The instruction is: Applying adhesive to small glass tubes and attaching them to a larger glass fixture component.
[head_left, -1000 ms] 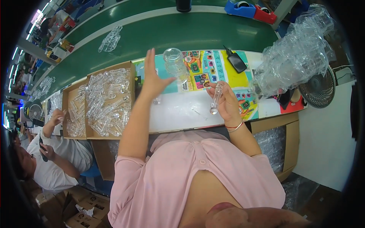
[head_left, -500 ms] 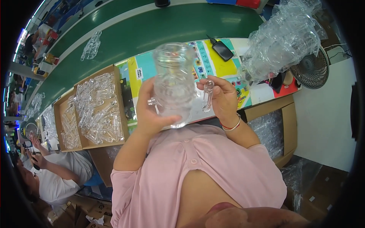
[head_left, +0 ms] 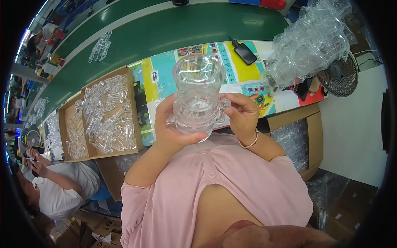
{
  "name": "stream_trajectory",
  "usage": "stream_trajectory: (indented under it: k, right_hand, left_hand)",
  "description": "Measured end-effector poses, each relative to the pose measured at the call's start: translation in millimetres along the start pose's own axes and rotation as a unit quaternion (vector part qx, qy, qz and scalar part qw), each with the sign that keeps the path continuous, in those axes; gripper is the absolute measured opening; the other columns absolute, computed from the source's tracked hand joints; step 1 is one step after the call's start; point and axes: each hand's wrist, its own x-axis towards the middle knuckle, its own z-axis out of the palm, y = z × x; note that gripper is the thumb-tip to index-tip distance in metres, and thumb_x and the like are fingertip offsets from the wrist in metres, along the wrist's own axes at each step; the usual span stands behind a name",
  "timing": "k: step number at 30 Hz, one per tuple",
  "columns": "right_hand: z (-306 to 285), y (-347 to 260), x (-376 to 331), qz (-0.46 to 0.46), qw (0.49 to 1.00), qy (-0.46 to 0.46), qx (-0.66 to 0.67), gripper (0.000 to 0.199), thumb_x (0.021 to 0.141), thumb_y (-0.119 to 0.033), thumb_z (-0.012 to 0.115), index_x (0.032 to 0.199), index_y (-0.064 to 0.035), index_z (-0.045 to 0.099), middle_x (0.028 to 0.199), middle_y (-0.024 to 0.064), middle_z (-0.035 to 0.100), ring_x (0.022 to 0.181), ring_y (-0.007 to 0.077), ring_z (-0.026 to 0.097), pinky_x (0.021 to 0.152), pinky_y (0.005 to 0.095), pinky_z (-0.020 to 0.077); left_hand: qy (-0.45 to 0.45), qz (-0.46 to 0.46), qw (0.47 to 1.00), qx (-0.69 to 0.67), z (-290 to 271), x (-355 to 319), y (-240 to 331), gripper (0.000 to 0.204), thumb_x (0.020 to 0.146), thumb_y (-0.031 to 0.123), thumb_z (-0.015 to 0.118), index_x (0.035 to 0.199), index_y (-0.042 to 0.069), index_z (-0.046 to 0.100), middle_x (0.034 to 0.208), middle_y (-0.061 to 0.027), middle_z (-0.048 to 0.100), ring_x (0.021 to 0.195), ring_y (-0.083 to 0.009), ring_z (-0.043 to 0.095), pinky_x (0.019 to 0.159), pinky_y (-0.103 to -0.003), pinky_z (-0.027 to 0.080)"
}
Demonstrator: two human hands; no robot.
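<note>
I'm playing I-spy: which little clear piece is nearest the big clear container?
The little clear piece in the right hand, beside the big clear container. The similar pieces heaped in the cardboard tray lie farther left.

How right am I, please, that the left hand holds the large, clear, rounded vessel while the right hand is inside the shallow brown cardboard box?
The right hand isn't in the box; the head view shows it beside the vessel.
</note>
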Motion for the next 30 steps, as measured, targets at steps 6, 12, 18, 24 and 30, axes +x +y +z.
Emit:
stream_trajectory:
  k: [6,12,18,24,30]
  right_hand:
    - [8.5,-20.4,12.1,-0.006,0.998,-0.054,0.004,0.039,0.082,-0.019,0.061,0.114,0.0019,0.050,0.114,0.0178,0.053,0.109,0.0261,0.050,0.095,0.0363,0.0368]
    - [6.6,-51.2,5.1,0.072,0.957,-0.263,0.095,0.057,0.091,-0.046,0.034,0.117,0.0012,0.050,0.124,0.0225,0.046,0.121,0.0368,0.039,0.104,0.0459,0.0218]
    - [32.4,-35.3,-21.6,0.031,0.954,-0.212,0.208,0.051,0.095,-0.038,0.025,0.113,0.0013,0.052,0.113,0.0200,0.054,0.113,0.0334,0.047,0.100,0.0451,0.0317]
    - [39.3,-2.5,20.7,0.461,0.851,-0.046,0.247,0.046,0.094,-0.039,0.032,0.116,-0.0006,0.044,0.118,0.0105,0.049,0.110,0.0193,0.047,0.092,0.0362,0.0396]
    - [60.5,5.1,56.0,0.282,0.919,-0.146,0.235,0.044,0.094,-0.036,0.030,0.117,-0.0024,0.046,0.116,0.0110,0.052,0.113,0.0243,0.045,0.099,0.0390,0.0314]
  left_hand:
    - [-0.042,-0.149,0.981,-0.115,-8.3,-1.8,10.7,0.091,0.053,0.017,0.085,0.128,0.004,0.034,0.118,-0.0127,0.049,0.109,-0.0231,0.050,0.092,-0.037,0.041]
    - [-0.263,0.147,0.946,0.121,8.3,-6.9,43.8,0.075,0.052,0.021,0.081,0.121,0.012,0.051,0.113,-0.0128,0.051,0.098,-0.0307,0.054,0.084,-0.037,0.044]
    - [-0.275,0.162,0.932,0.173,8.9,-30.2,48.4,0.076,0.053,0.024,0.077,0.124,0.019,0.050,0.111,-0.0119,0.052,0.095,-0.0280,0.055,0.084,-0.036,0.043]
    - [-0.110,-0.263,0.950,-0.127,-24.4,-2.1,30.6,0.084,0.063,0.026,0.079,0.131,0.005,0.034,0.121,-0.0114,0.047,0.114,-0.0209,0.047,0.096,-0.034,0.037]
    - [0.094,-0.173,0.966,-0.167,-33.1,-17.7,43.2,0.094,0.063,0.025,0.080,0.134,0.000,0.022,0.123,-0.0156,0.044,0.116,-0.0258,0.045,0.095,-0.039,0.039]
